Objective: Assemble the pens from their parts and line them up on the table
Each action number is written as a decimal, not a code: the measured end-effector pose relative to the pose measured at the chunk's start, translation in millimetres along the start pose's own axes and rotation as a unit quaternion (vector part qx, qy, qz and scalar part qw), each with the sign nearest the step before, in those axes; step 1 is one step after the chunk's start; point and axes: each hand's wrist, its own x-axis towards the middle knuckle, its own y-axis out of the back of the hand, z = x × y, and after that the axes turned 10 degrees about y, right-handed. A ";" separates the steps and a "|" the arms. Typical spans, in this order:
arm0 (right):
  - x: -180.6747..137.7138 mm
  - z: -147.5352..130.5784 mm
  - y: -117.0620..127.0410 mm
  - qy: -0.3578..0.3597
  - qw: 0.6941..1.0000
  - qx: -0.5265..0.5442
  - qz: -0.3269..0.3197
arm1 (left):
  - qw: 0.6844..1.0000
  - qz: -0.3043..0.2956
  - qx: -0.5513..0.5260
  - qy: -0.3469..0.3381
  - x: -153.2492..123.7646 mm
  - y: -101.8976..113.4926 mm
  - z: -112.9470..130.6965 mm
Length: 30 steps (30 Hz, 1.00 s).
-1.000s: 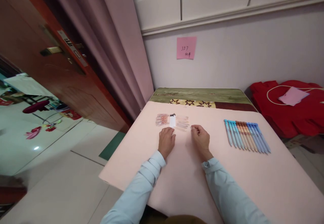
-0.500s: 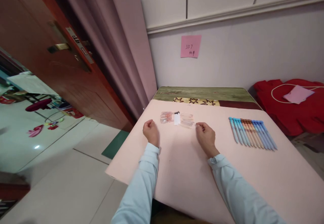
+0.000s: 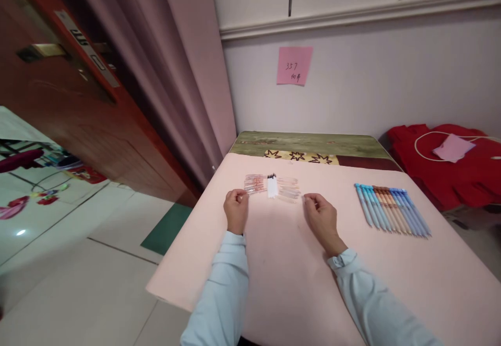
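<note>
Both hands apart, fingers curled, wrists low, sleeved forearms angled forward

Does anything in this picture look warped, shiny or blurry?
Head view throughout: wide-angle stretching seems to make the brown wooden door lean; a bright glare spot shines on the pale tiled floor; shadows on the pale pink tabletop look soft and faint; the clear plastic tubes near the right hand look hazy, their edges hard to separate.
</note>
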 end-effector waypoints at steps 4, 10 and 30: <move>-1.0 0.0 0.0 0.001 1.000 -0.011 -0.007 | 0.995 -0.052 0.068 -0.057 -0.4 -2.0 5.1; -1.4 1.8 -0.7 -0.005 1.000 -0.013 -0.010 | 0.981 -0.082 0.151 -0.086 -5.1 -1.5 11.5; 1.9 -5.4 0.0 0.006 1.000 0.011 -0.003 | 0.949 -0.074 0.255 -0.171 -1.6 -2.7 17.2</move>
